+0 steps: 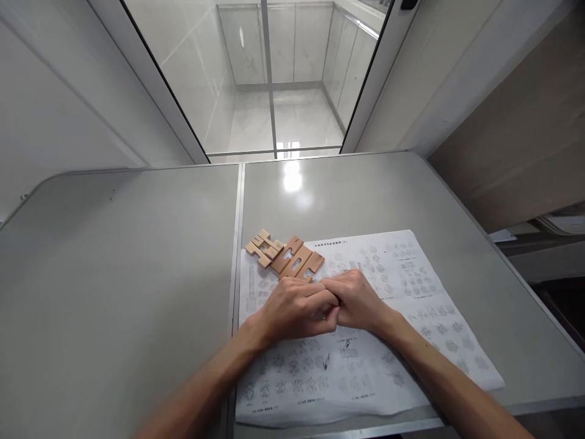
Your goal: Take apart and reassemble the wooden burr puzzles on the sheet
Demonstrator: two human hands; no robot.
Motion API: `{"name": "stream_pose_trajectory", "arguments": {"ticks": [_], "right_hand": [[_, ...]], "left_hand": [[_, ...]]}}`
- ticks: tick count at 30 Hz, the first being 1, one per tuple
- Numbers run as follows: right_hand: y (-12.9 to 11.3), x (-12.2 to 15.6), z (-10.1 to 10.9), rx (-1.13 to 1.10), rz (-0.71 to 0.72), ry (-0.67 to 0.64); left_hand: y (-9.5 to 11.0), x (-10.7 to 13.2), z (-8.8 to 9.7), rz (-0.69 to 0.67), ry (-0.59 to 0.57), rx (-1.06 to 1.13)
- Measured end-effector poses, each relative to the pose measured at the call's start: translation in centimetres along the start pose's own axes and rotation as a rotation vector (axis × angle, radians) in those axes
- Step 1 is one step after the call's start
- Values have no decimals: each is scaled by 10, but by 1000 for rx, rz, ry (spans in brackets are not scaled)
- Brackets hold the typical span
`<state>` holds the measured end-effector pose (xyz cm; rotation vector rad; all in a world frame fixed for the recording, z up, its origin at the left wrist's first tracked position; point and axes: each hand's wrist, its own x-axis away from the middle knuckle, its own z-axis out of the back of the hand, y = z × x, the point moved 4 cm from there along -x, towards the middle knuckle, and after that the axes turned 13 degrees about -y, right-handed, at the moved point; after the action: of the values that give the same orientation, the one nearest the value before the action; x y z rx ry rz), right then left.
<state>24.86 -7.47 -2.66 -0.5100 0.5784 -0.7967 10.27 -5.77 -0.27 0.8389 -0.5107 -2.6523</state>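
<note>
Both hands meet over a printed instruction sheet point(411, 341). My left hand point(301, 308) is closed, its fingers curled against my right hand point(359, 299), which is closed too. A small dark spot shows where the fingers touch; what they hold, if anything, is hidden. Just beyond my left hand lie flat reddish-brown wooden puzzle pieces point(297, 259) with notches and cut-out slots, set side by side. The nearest is partly covered by my left hand. Paler wooden puzzle pieces point(264, 247) lie against them on the left, with marks on some.
The sheet, covered in small diagrams, lies on a grey table point(137, 292). A metal strip point(238, 207) divides the tabletop. Behind it stands a glass door point(269, 79). At the right, beside the table, papers point(564, 222) lie on a shelf.
</note>
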Motion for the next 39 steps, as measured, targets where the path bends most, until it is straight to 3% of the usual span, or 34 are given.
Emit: {"name": "stream_pose_trajectory", "arguments": {"ticks": [39], "right_hand": [[2,-5,-7,60,-63,-3]], "left_hand": [[-6,2,2,59,-45,41]]}}
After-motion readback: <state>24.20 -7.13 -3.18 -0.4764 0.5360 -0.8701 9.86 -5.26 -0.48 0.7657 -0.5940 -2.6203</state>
